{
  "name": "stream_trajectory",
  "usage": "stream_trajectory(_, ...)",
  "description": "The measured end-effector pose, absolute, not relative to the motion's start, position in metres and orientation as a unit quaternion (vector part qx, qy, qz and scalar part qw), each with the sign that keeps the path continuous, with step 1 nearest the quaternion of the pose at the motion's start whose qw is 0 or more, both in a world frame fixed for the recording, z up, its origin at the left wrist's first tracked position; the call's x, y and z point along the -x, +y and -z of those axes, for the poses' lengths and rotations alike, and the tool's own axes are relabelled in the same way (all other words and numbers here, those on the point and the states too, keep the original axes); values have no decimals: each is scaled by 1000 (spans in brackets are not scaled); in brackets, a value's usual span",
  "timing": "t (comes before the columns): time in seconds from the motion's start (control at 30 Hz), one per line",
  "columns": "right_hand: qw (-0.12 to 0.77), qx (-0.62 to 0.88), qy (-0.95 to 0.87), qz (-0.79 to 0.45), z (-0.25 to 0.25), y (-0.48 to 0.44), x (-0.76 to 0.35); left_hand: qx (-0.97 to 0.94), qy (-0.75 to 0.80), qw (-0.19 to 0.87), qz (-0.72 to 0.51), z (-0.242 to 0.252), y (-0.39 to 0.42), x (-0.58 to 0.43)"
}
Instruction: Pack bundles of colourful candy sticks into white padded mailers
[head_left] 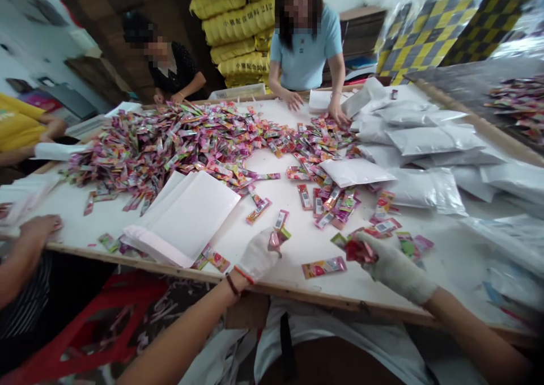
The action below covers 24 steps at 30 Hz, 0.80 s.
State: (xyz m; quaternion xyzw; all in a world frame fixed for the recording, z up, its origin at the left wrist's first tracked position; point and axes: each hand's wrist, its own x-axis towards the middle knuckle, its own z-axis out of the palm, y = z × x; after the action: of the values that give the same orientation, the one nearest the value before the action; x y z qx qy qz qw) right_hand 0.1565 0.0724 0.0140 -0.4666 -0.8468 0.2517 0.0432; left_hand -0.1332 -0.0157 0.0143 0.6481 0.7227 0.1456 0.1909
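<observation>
White tabletop (278,186) fills mid-frame, and I've got sachets (281,219) pinched in my gloved left hand (258,254), lower centre. Gloved right hand (385,259), lower right, is curled round more. One loose sachet (323,267) lies between them. White envelopes (199,215) left of me, big heap (170,141) upper left, stuffed mailers (437,141) upper right, yellow sacks (238,22) top centre.

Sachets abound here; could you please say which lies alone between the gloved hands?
The orange-and-pink sachet by the near edge of the table; it touches no other, unlike those in the pile.
</observation>
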Motion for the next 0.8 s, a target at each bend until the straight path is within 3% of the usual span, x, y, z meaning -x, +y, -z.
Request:
stream_trajectory(0.13,-32,331,-906,-261,-17,58,-124,-566,798,174,-111,-15,24,132)
stream_trajectory(0.3,-109,309,-925,-190,-7,53,-96,-588,792,166,-17,-4,36,131)
stream_trajectory(0.5,-36,290,-944,-155,-16,84,-97,-656,753,3,-46,-3,29,167)
stream_trajectory(0.8,-17,231,-952,-198,1,69,-99,-724,683,62,-76,11,-8,167)
